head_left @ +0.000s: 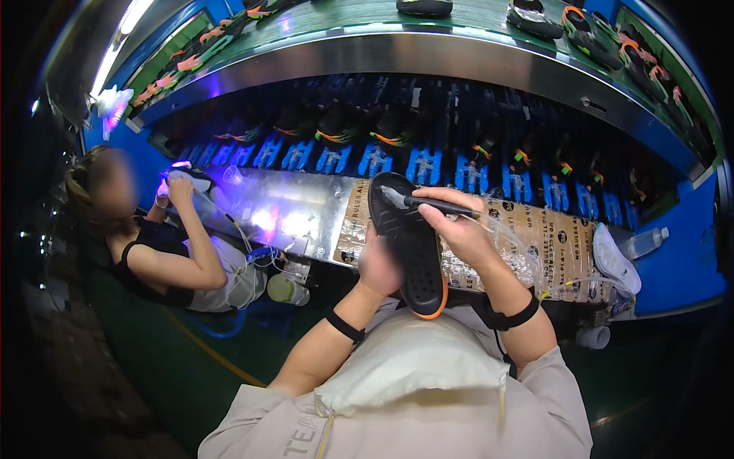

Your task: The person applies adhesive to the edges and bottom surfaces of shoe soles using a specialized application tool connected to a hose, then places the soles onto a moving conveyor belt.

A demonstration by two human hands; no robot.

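A black shoe sole (419, 264) with an orange heel edge is held up in front of my body, its toe pointing away from me. My left hand (380, 269) grips it along the left side; that hand is partly blurred. In my right hand (466, 233) is a slim black pen-like applicator (443, 206), held between thumb and fingers. Its tip meets the toe area of the sole, where a pale, shiny wet-looking patch (395, 199) shows. A thin clear tube runs from the applicator's rear toward the right.
Beyond the cardboard-covered bench (520, 260) stands a rack of blue holders (424, 168) with shoe parts. Above it, a green conveyor (336, 50) carries more. A plastic bottle (646, 242) and a white shoe-shaped piece (614, 260) lie right. A co-worker (176, 245) sits left, holding a shoe.
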